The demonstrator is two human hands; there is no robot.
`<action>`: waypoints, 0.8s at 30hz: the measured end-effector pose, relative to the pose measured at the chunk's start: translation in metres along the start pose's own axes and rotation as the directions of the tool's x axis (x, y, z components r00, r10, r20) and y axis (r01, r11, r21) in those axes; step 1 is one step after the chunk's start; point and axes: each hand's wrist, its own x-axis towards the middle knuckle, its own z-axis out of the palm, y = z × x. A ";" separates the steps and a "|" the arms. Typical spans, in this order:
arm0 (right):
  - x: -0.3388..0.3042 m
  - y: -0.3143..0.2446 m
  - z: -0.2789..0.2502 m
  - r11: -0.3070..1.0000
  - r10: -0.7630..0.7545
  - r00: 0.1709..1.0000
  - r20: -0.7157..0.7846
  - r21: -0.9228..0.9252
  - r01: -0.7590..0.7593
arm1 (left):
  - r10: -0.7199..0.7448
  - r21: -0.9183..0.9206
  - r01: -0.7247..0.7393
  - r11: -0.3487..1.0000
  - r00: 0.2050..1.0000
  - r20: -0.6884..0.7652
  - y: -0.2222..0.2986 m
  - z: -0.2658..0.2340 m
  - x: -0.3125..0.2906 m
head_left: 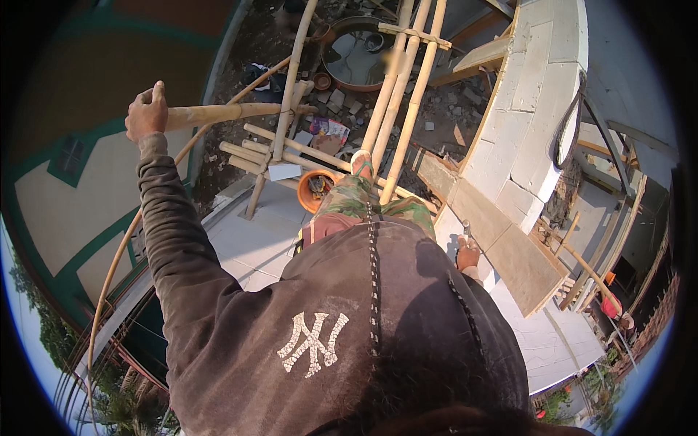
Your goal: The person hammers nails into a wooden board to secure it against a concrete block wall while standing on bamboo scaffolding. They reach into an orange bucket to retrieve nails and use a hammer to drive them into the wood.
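My left hand (pixel 147 114), arm stretched out to the left, is closed around the end of a thick bamboo pole (pixel 218 114), thumb up. That pole runs right to a lashed upright bamboo post (pixel 289 87). Low on my right side, my right hand (pixel 467 256) is closed beside the light block wall, close to a grey-brown board (pixel 509 243). A small shiny metal piece (pixel 466 227) sticks out past its fingers; what it belongs to is too small to make out. My sandaled foot (pixel 361 164) rests on the bamboo scaffold poles (pixel 396 94).
An orange bucket (pixel 318 190) with dark contents stands left of my legs. Far below are a round water-filled tub (pixel 360 54) and rubble (pixel 349 105). A curved block wall top (pixel 534 80) with a hanging black cable (pixel 571 131) rises right. A person in red (pixel 612 305) is at far right.
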 end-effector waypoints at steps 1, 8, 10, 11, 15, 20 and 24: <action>0.006 -0.021 0.003 0.986 0.109 0.994 0.023 0.122 -0.111 | -0.004 0.006 0.004 1.000 1.000 -0.009 0.004 -0.003 -0.003; 0.054 -0.114 -0.022 0.995 -0.048 0.981 -0.186 0.073 0.062 | 0.047 0.053 -0.044 0.998 0.998 -0.049 0.036 -0.005 -0.010; 0.080 -0.126 -0.038 0.995 -0.072 0.968 -0.239 0.043 0.085 | 0.047 0.037 -0.045 0.998 0.998 -0.046 0.031 -0.004 -0.015; 0.080 -0.168 -0.045 0.985 0.078 0.980 -0.181 0.167 -0.048 | 0.055 0.067 -0.052 0.996 0.997 -0.053 0.026 -0.005 -0.016; 0.114 -0.266 -0.109 0.984 0.114 0.892 -0.436 0.171 -0.042 | 0.027 0.089 -0.023 0.996 0.999 -0.046 0.023 -0.002 -0.017; 0.211 -0.288 -0.164 0.994 -0.056 0.755 -0.653 0.033 0.102 | 0.016 0.143 -0.007 0.990 0.998 -0.062 0.027 -0.009 -0.022; 0.303 -0.274 -0.241 0.957 -0.026 0.748 -0.664 -0.232 -0.173 | 0.006 0.174 0.009 0.985 0.996 -0.088 0.047 -0.010 -0.012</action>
